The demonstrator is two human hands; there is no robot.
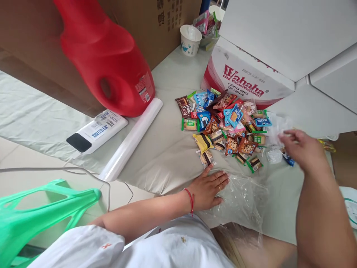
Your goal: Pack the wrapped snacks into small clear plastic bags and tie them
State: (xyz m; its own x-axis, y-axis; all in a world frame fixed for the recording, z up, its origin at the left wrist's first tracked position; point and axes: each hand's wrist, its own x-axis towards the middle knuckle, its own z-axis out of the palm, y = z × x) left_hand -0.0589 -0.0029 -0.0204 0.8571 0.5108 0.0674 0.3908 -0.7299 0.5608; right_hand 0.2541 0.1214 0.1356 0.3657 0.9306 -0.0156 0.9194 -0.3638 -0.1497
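My left hand (pixel 208 188) lies flat, fingers stretched out, on the edge of a clear plastic bag (pixel 242 199) spread on the table in front of me. My right hand (pixel 302 149) hovers at the right edge of a pile of small wrapped snacks (pixel 223 123). Its fingertips are pinched together on a bit of clear wrapper (pixel 276 130). The snack packets are many-coloured and lie loose on the grey-white cloth (pixel 167 149).
A Wahaha cardboard box (pixel 245 82) stands behind the pile. To the left are a big red detergent jug (pixel 106 59), a roll of clear film (pixel 131 139), a white flat box (pixel 96 130), a paper cup (pixel 190 39) and a green plastic stool (pixel 41 212).
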